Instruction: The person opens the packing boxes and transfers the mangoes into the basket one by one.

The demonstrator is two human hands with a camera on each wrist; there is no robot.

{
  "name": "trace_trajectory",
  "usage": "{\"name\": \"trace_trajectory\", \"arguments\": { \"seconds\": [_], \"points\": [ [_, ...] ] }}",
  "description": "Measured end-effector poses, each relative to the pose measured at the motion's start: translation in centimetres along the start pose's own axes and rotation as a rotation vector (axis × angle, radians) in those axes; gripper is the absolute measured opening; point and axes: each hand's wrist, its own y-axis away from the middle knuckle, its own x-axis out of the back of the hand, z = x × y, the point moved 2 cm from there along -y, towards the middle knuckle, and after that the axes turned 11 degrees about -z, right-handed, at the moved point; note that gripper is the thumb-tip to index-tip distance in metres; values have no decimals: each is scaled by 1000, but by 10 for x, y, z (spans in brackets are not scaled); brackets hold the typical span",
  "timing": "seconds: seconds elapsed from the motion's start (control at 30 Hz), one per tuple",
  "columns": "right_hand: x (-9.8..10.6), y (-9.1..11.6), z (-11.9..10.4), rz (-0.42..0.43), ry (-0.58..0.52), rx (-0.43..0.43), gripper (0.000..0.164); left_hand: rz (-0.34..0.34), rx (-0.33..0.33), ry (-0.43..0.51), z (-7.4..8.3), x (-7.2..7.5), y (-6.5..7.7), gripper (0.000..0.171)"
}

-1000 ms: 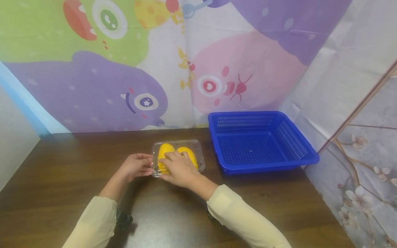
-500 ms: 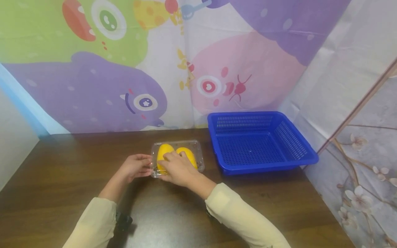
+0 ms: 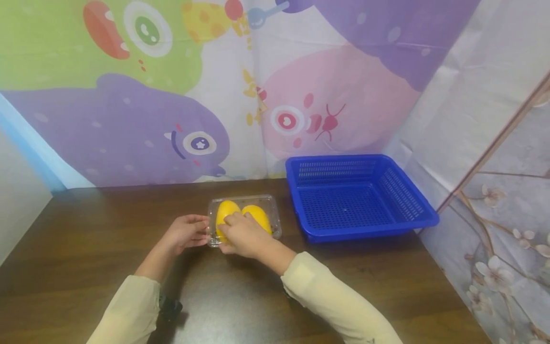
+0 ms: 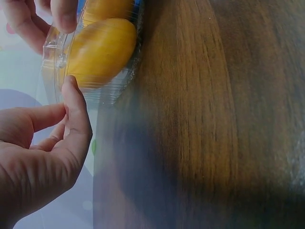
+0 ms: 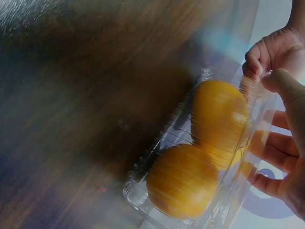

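Note:
Two yellow mangoes (image 3: 259,219) lie side by side in a clear plastic clamshell box (image 3: 275,215) on the table. My left hand (image 3: 185,233) is at the box's near left corner, its thumb and index finger pinching the plastic edge. Over the top of the box reaches my right hand (image 3: 247,237), fingers spread on the clear lid and thumb at the near rim. Through the plastic, the right wrist view shows both mangoes (image 5: 183,181) under those fingers. A mango (image 4: 102,52) also shows close beside the left fingertips in the left wrist view.
A blue plastic basket (image 3: 343,205) with slotted sides stands right of the box, near the back wall. The brown wooden table (image 3: 223,306) meets a cartoon-printed cloth (image 3: 163,129) behind. A flowered panel (image 3: 494,239) borders the right side.
The right hand's fingers have drawn in slightly over the box, showing more of the right mango. The left hand keeps its place at the corner. The whole view has shifted a little.

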Motion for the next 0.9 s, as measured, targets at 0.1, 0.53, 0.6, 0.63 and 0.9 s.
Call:
{"name": "trace_trajectory", "arguments": {
  "seconds": [0.1,0.53,0.6,0.63,0.9],
  "points": [
    [-2,0,-2,53,98,31,35,3,3,-6,-1,0,1,43],
    [-8,1,-8,233,323,99,28,12,3,-7,-2,1,0,43],
    [-9,1,-8,261,335,106,26,12,2,-6,-2,1,-1,43],
    [-10,1,-8,272,338,108,26,12,0,-6,-3,1,-1,43],
    [-17,0,-8,333,362,128,25,23,-3,0,-3,1,-1,43]
  ]
}}
